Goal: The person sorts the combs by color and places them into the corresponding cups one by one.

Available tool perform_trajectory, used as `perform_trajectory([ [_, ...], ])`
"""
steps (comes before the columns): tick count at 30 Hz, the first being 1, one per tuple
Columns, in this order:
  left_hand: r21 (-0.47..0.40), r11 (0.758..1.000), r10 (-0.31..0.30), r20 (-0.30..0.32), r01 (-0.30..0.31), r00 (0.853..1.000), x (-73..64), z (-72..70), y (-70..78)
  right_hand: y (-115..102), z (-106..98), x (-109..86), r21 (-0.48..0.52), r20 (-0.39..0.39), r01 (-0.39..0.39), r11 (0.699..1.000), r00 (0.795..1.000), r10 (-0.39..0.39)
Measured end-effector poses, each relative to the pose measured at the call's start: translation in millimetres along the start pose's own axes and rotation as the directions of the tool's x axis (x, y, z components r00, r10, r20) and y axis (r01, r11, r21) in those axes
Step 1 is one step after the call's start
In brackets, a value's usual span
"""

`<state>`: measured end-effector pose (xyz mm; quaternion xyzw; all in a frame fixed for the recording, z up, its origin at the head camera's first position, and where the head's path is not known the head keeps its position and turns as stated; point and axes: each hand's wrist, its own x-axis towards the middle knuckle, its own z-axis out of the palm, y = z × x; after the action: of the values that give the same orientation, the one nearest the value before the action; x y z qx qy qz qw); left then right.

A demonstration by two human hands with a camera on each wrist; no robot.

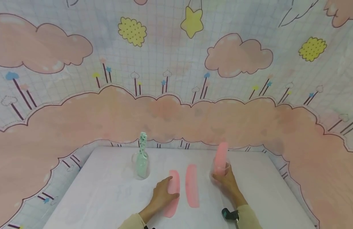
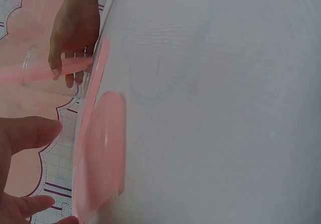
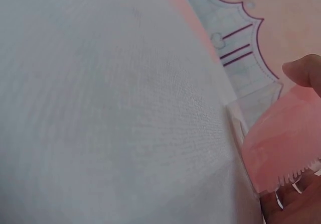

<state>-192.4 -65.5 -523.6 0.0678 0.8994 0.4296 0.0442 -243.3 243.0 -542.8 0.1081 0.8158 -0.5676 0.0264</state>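
Observation:
My right hand [image 1: 226,179] grips a clear cup [image 1: 212,171], its thumb and fingers around the wall. A pink comb [image 1: 221,154] stands upright in that cup and sticks out above the rim; its teeth show through the wall in the right wrist view. With thumb and fingers spread, my left hand [image 1: 164,193] is over another pink comb [image 1: 174,182] lying on the table. A third pink comb [image 1: 192,187] lies between the two hands. In the left wrist view, the nearer comb [image 2: 108,143] is beside the left hand's spread fingers.
Toward the back left of the white table [image 1: 102,184] stands a clear mug [image 1: 148,170] with a handle, holding a mint-green patterned comb or brush [image 1: 143,143]. A cloud-patterned cloth [image 1: 165,117] hangs behind the table and around its sides.

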Motion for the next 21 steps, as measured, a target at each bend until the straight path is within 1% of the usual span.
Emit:
perform_trajectory([
  [2, 0.015, 1.0, 0.0, 0.002, 0.0, 1.0, -4.0, 2.7, 1.9, 1.2, -0.6, -2.0, -0.008, 0.001, 0.004, 1.0, 1.0, -0.004],
  [5, 0.046, 0.999, -0.017, 0.008, 0.017, 1.0, -8.5, 8.2, 4.0, 2.4, -1.5, -4.0, -0.009, 0.001, 0.003, 1.0, 1.0, -0.003],
  [9, 0.107, 0.994, -0.018, -0.015, 0.019, 1.0, -13.5, 15.6, 4.7, 3.4, -2.5, -7.3, 0.011, 0.01, 0.002, 1.0, 1.0, -0.002],
  [11, 0.12, 0.993, -0.006, -0.032, 0.01, 0.999, -15.9, 18.0, 4.1, 3.9, -2.8, -9.2, 0.018, 0.013, 0.005, 1.0, 1.0, -0.005],
  [15, 0.109, 0.994, 0.017, -0.066, -0.01, 0.998, -19.5, 20.1, 0.9, 5.0, -3.9, -14.3, 0.012, 0.014, 0.019, 1.0, 1.0, -0.019],
  [19, 0.097, 0.995, 0.027, -0.098, -0.017, 0.995, -22.6, 19.8, -2.4, 6.9, -5.4, -18.5, 0.005, 0.017, 0.035, 0.999, 0.999, -0.035],
  [21, 0.093, 0.996, 0.026, -0.102, -0.017, 0.994, -25.0, 19.0, -2.2, 7.9, -6.1, -19.9, 0.012, 0.021, 0.04, 0.999, 0.999, -0.04],
])
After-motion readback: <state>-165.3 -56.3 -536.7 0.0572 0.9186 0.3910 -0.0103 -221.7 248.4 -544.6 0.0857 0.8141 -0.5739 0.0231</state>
